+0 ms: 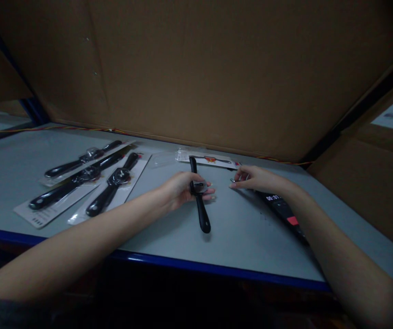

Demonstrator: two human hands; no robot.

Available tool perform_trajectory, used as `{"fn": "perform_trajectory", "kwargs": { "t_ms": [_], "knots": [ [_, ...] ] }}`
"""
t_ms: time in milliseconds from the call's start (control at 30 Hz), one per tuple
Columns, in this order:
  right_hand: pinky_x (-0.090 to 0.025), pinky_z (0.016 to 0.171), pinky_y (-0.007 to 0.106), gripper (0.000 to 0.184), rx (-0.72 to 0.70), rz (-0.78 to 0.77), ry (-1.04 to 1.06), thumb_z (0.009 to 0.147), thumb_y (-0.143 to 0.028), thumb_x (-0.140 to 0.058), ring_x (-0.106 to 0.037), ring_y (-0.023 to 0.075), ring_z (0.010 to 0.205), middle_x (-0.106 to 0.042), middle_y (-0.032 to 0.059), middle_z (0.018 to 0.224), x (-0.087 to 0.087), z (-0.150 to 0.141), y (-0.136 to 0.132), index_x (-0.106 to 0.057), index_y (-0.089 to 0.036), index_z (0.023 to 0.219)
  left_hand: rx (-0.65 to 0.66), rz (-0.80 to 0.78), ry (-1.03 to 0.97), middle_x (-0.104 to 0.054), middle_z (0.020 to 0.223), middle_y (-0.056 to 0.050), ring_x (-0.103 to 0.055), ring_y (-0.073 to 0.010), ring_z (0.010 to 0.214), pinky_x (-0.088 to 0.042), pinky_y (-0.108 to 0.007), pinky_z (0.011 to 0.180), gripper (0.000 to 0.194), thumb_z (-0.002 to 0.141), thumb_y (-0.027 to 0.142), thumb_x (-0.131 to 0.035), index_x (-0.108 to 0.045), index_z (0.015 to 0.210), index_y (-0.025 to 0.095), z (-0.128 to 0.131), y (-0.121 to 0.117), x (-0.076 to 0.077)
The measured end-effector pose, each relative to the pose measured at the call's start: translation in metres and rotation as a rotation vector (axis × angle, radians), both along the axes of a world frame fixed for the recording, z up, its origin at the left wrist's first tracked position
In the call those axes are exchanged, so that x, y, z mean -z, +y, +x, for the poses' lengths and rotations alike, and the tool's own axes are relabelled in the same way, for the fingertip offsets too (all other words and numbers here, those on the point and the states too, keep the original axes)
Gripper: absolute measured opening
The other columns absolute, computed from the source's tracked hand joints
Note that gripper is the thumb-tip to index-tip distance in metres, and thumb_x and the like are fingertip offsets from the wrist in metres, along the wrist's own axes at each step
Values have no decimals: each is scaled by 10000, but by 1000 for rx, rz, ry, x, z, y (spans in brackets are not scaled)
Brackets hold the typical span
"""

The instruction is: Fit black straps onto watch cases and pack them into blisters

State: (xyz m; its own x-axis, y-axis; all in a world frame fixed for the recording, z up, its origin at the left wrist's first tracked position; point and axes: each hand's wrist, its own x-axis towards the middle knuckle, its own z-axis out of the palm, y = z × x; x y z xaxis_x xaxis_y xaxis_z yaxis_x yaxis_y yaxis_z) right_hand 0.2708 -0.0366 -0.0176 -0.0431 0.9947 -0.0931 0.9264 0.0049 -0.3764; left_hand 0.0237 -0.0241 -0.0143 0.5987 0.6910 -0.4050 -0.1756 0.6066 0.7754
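Note:
My left hand is closed around the middle of a black two-handled spokeshave. A pale metal plate shows at its centre, by my thumb. One handle points away from me and the other toward the table's front edge, just above the surface. To the right, my right hand pinches a small shiny metal piece between thumb and fingertips. Its exact shape is too small to make out. The two hands are apart.
Several packaged spokeshaves lie at the left on the grey table. Behind my hands are a printed backing card and a clear plastic shell. A phone showing a timer lies under my right forearm. Cardboard walls enclose the back.

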Motion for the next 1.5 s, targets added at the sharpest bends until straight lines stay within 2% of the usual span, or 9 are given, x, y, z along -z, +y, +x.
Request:
{"fn": "perform_trajectory", "kwargs": {
  "t_ms": [100,200,433,567,667,767,900,1267,1500],
  "knots": [
    [-426,546,251,385,17,49,32,741,-504,-546,-581,158,679,-634,64,832,-5,11,4,-618,-171,921,26,11,18,-603,917,-157,-644,-231,830,-548,-338,729,115,764,15,-446,-488,868,41,0,1,3],
    [-441,592,249,282,39,137,-79,780,-353,-517,-598,163,722,-652,75,837,-7,22,15,-661,-158,924,37,65,35,-598,945,-167,-644,-226,815,-542,-350,731,173,734,-38,-437,-485,880,40,0,-1,4],
    [-431,715,282,313,-1,187,-264,755,-218,-501,-604,206,815,-662,91,869,5,27,34,-721,-196,976,16,53,19,-594,923,-157,-644,-238,804,-534,-386,732,196,705,-51,-431,-456,849,78,1,0,4],
    [-422,724,322,358,33,225,-365,761,-242,-476,-604,246,821,-644,132,893,9,31,37,-709,-190,1028,15,67,10,-589,913,-150,-644,-220,784,-531,-390,730,218,704,-50,-441,-445,873,87,1,0,4],
    [-422,720,309,392,32,237,-397,759,-251,-472,-606,236,834,-649,109,923,10,31,40,-671,-237,1097,20,85,15,-593,910,-139,-645,-212,771,-535,-387,726,219,708,-45,-444,-441,878,92,0,-2,2],
    [-421,714,275,387,19,245,-403,743,-212,-466,-607,207,852,-661,67,935,11,30,41,-672,-273,1064,30,87,20,-598,913,-135,-646,-211,765,-541,-383,721,202,711,-37,-445,-441,864,94,-1,-3,-1],
    [-416,711,289,350,34,263,-430,744,-206,-453,-598,217,864,-642,80,950,13,29,37,-699,-255,988,36,98,30,-603,915,-129,-647,-205,760,-545,-376,713,209,717,-34,-445,-444,882,94,-1,-5,-3],
    [-412,726,304,376,-11,309,-399,785,-251,-470,-568,216,850,-583,93,916,19,23,38,-655,-253,1112,39,114,39,-606,901,-128,-650,-192,718,-527,-405,734,246,721,-31,-461,-438,927,102,-1,-5,-3],
    [-413,772,306,283,-125,316,-320,796,-283,-495,-547,208,861,-565,87,929,12,12,20,-722,-229,955,67,102,18,-609,894,-128,-641,-175,707,-523,-391,743,176,739,-6,-459,-448,883,95,0,-4,-1]
  ]
}}
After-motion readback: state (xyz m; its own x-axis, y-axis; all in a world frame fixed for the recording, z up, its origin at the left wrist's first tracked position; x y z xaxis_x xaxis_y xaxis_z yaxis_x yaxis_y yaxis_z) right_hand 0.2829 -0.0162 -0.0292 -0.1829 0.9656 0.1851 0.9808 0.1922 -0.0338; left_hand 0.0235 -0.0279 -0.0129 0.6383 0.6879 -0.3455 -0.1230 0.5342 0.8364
